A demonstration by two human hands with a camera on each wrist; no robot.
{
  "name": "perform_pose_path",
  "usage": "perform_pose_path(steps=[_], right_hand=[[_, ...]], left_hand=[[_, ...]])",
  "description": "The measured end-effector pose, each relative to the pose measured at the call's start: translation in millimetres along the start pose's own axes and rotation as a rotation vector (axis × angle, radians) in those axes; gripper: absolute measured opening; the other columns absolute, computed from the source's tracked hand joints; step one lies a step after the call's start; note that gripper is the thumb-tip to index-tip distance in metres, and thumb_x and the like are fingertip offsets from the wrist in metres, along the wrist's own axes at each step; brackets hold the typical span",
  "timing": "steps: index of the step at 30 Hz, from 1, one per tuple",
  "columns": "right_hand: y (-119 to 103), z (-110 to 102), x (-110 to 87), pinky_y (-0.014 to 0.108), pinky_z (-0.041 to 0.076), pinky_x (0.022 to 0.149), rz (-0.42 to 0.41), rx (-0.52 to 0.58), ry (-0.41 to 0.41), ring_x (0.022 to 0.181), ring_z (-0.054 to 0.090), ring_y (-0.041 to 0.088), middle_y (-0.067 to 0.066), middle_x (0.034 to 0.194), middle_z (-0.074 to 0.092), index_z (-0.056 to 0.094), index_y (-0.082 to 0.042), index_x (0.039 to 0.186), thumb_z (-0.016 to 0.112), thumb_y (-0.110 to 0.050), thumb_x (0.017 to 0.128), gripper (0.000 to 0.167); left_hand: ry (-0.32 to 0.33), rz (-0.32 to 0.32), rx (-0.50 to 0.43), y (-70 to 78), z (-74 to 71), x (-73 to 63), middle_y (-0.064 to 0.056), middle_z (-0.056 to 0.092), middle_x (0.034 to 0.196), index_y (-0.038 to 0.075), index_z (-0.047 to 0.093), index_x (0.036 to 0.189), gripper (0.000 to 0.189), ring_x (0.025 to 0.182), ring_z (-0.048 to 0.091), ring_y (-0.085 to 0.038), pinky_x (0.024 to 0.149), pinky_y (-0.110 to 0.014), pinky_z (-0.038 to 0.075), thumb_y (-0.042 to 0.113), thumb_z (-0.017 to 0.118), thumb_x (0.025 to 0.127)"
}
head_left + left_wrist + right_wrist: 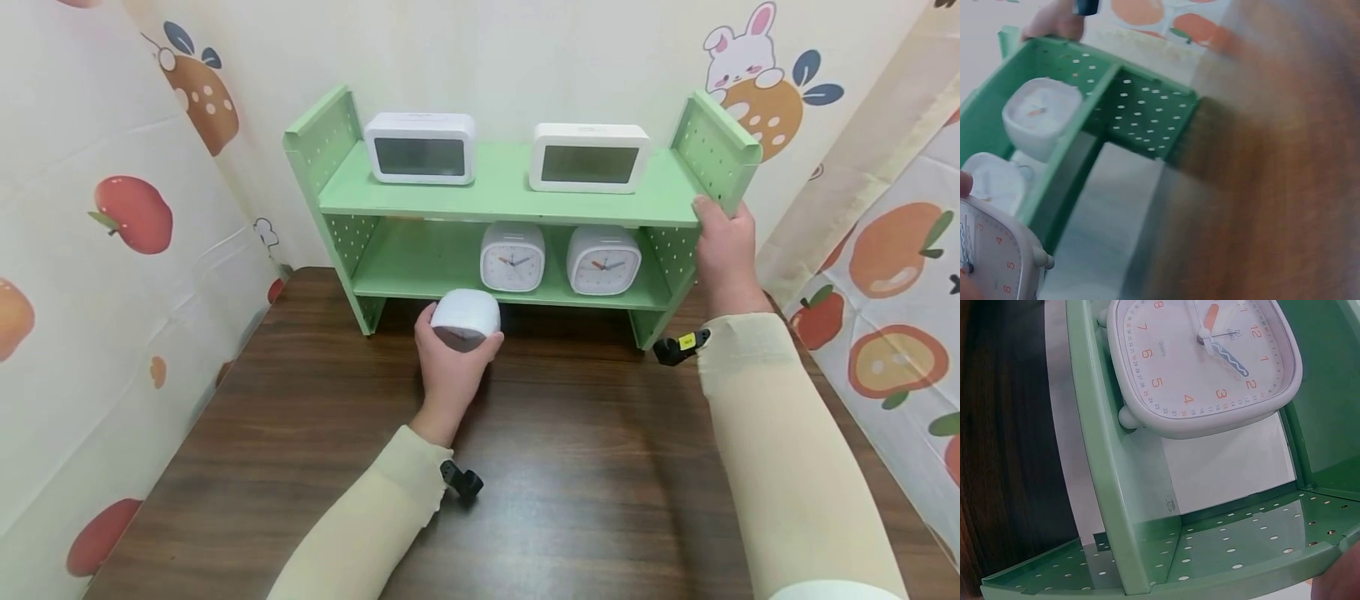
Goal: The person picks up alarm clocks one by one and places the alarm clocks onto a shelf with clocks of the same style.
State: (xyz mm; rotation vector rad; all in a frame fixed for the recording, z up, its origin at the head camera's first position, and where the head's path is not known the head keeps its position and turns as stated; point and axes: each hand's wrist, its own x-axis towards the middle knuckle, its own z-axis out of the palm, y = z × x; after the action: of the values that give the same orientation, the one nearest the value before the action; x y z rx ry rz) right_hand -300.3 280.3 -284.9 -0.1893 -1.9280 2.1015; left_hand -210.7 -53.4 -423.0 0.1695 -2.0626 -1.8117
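In the head view, my left hand (448, 365) grips a white alarm clock (468, 308), thumb on one side and fingers on the other, just in front of the lower board's left half. The left wrist view shows part of that clock's numbered dial (999, 253). A green two-tier shelf (412, 254) stands at the back, and my right hand (726, 254) holds its right side panel. Two white analog clocks, a left one (513, 257) and a right one (604, 260), sit on the lower board. The right wrist camera sees an analog clock (1179, 381) close up.
Two white digital clocks, one at left (420, 148) and one at right (589, 158), stand on the top board. Beneath everything is a dark wooden table (562, 467). Fruit-patterned cloth (112, 292) hangs around the back and sides.
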Motion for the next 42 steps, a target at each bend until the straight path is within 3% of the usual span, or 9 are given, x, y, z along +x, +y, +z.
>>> perform_pose_path(steps=[13,22,26,34,42], right_hand=[[0.2,-0.4,0.4,0.034,0.029,0.12,-0.006,-0.002,0.002,0.135,0.048,0.014,-0.001,0.149,0.052,0.048,-0.025,0.152,0.058,-0.035,0.105,0.049],[-0.8,-0.6,-0.8,0.035,0.028,0.121,0.017,-0.017,0.005,0.136,0.047,0.014,-0.001,0.152,0.05,0.046,-0.025,0.153,0.058,-0.037,0.105,0.052],[-1.4,0.0,-1.2,0.036,0.028,0.121,0.006,-0.013,-0.004,0.135,0.048,0.015,-0.001,0.152,0.05,0.046,-0.026,0.153,0.057,-0.036,0.105,0.051],[0.5,1.0,-0.1,0.03,0.034,0.117,-0.034,-0.002,0.0,0.133,0.05,0.014,0.001,0.149,0.052,0.047,-0.022,0.153,0.057,-0.033,0.105,0.05],[1.6,-0.6,0.6,0.035,0.032,0.119,-0.011,0.012,-0.006,0.133,0.05,0.015,0.001,0.149,0.052,0.047,-0.024,0.153,0.058,-0.035,0.104,0.051]], left_hand=[[0.08,0.024,-0.06,30.3,-25.5,24.0,-0.006,0.038,0.148,0.011,0.029,0.153,0.105,0.13,0.042,-0.023,0.104,-0.045,0.044,0.033,0.094,0.073],[0.078,0.066,-0.024,42.3,-38.3,47.4,-0.007,0.036,0.149,0.011,0.029,0.153,0.106,0.131,0.041,-0.023,0.104,-0.043,0.044,0.035,0.093,0.072],[0.08,0.046,-0.029,47.1,-45.7,57.2,-0.006,0.037,0.148,0.013,0.028,0.153,0.106,0.13,0.041,-0.022,0.102,-0.042,0.046,0.036,0.093,0.073],[0.084,0.053,-0.033,49.4,-54.3,82.5,-0.008,0.037,0.146,0.012,0.027,0.153,0.107,0.127,0.043,-0.022,0.1,-0.038,0.048,0.037,0.092,0.073],[0.043,0.031,0.038,41.2,-48.3,103.7,-0.007,0.037,0.145,0.013,0.024,0.154,0.109,0.124,0.045,-0.02,0.099,-0.032,0.048,0.041,0.092,0.074]])
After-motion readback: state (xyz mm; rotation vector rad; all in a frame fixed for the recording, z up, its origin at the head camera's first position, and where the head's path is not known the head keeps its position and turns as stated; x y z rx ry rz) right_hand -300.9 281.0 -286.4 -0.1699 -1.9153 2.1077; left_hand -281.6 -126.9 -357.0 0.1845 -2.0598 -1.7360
